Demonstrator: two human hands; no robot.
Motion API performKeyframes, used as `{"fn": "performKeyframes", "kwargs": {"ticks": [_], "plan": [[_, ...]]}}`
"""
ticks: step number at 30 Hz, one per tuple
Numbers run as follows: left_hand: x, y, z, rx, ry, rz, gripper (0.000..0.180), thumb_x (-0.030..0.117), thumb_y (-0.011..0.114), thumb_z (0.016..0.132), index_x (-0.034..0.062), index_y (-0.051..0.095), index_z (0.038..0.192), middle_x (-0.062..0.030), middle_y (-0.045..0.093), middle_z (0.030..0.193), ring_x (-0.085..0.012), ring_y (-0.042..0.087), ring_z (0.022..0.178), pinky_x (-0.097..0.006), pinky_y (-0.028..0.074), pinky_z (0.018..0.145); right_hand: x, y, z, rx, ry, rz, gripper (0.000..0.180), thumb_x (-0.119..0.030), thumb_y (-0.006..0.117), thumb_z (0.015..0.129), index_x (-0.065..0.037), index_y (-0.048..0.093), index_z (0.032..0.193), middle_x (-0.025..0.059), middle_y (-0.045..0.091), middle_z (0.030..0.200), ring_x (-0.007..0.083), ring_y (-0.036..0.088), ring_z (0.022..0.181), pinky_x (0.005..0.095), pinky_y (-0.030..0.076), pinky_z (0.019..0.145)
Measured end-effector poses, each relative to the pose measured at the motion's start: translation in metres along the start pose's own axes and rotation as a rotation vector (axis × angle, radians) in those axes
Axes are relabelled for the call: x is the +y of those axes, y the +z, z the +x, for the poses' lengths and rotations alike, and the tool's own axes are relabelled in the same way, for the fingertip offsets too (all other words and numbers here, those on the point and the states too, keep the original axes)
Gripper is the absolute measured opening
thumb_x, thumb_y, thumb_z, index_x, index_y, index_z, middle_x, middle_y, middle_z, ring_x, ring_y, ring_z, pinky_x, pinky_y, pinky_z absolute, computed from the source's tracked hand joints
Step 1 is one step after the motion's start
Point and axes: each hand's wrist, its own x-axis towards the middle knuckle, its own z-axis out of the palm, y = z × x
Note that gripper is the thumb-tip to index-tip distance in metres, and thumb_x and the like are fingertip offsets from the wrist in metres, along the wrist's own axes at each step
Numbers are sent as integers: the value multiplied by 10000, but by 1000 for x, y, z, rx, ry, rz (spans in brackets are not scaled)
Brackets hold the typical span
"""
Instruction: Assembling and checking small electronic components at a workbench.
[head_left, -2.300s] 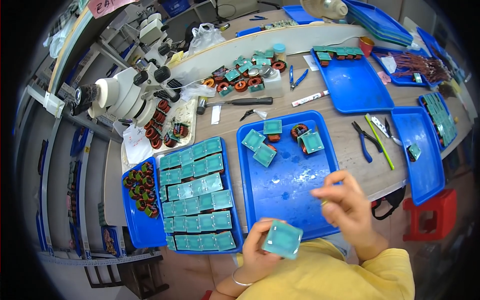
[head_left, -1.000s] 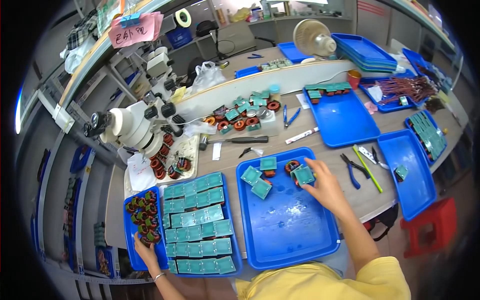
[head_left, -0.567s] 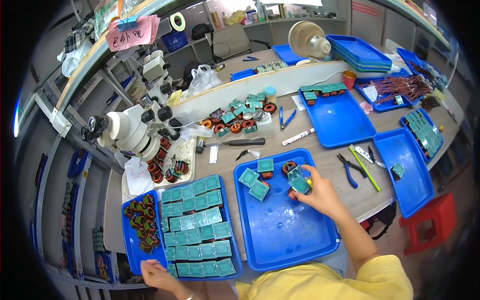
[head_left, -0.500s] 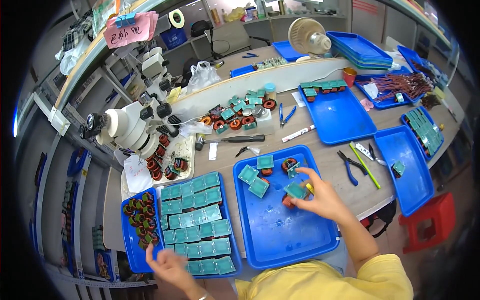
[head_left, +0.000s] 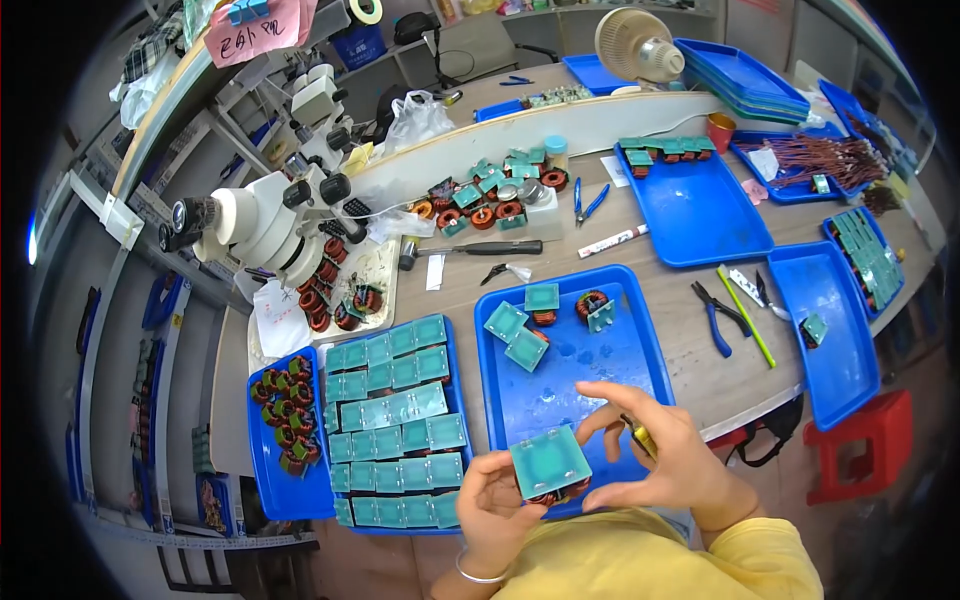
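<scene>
Four teal parts (head_left: 527, 349) left on middle tray (head_left: 560, 400), one part (head_left: 550, 463) – both hands, left hand (head_left: 497, 505), right hand (head_left: 665, 465) – fingers pinched narrow on its edges

Person's own body, head view: yellow top (head_left: 640, 560) across the lower edge, short sleeves. Right sleeve hem sits at the far lower right, so the forearm is bare from there to the wrist. Left hand (head_left: 500, 505) bare, no glove; thin silver bangle (head_left: 478, 576) on the left wrist, plain round band. Right hand (head_left: 665, 465) bare, no glove, no watch or band visible on that wrist. Rings: can't tell.
</scene>
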Motion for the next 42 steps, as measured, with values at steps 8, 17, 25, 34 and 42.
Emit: {"fn": "performKeyframes", "kwargs": {"ticks": [8, 17, 25, 34, 42], "plan": [[-5, -5, -3, -45, -134, -133, 508, 60, 715, 703, -60, 412, 1093, -122, 492, 1068, -225, 536, 989, -340, 469, 846, 16, 6, -1, -9, -13, 157, 539, -232, 777, 629, -34, 549, 1076, 84, 566, 937, 108, 484, 561, 231, 411, 517], [-4, -5, -3, -81, -330, -296, 480, 175, 610, 811, -78, 391, 1156, -165, 492, 1121, -239, 526, 1017, -367, 455, 862, 17, 5, -4, -1, 75, 255, 440, -105, 772, 620, 20, 580, 996, 81, 545, 918, 72, 501, 593, 191, 391, 525], [-16, -5, 2, -297, -483, -951, 455, 254, 388, 919, -82, 340, 1222, -235, 467, 1160, -306, 532, 995, -421, 449, 845, 18, 10, -6, 15, 20, 237, 331, -57, 722, 676, 17, 590, 970, 92, 556, 890, 64, 493, 623, 172, 371, 489], [-25, -6, 2, -245, -566, -1030, 464, 261, 401, 913, -82, 344, 1221, -231, 471, 1145, -317, 540, 951, -389, 446, 839, 19, 11, -5, 41, -3, 169, 323, -56, 720, 669, -4, 596, 963, 71, 572, 847, 60, 477, 624, 184, 373, 508], [5, -61, 20, -10, -423, -901, 444, 354, 374, 914, 7, 431, 1184, -180, 518, 1096, -307, 551, 914, -382, 500, 723, 59, -14, -29, 503, 308, 139, 213, 27, 527, 743, 28, 549, 955, 12, 518, 694, 64, 488, 621, 184, 382, 569]]}}
